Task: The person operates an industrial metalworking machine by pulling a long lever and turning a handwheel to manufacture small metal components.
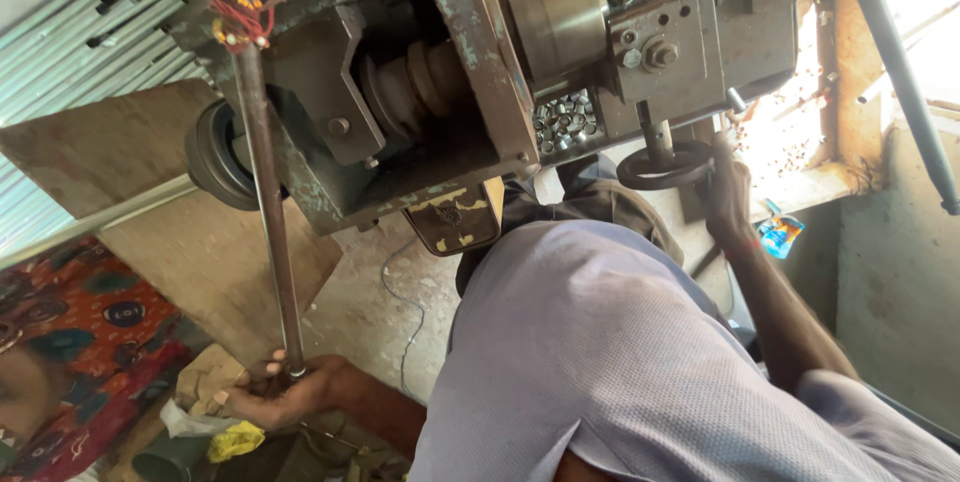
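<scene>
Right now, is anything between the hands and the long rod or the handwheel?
Nothing visible. The left hand is already wrapped around the lower end of the rod, and the right hand rests on the handwheel under the machine. Both are in contact.

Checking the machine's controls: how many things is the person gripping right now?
2: the left hand grips the long rod's lower end; the right hand grips the black handwheel.

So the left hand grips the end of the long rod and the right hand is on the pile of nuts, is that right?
Not quite. In the head view the left hand does grip the rod at its end, but the right hand is on the handwheel, not on the nuts.
</scene>
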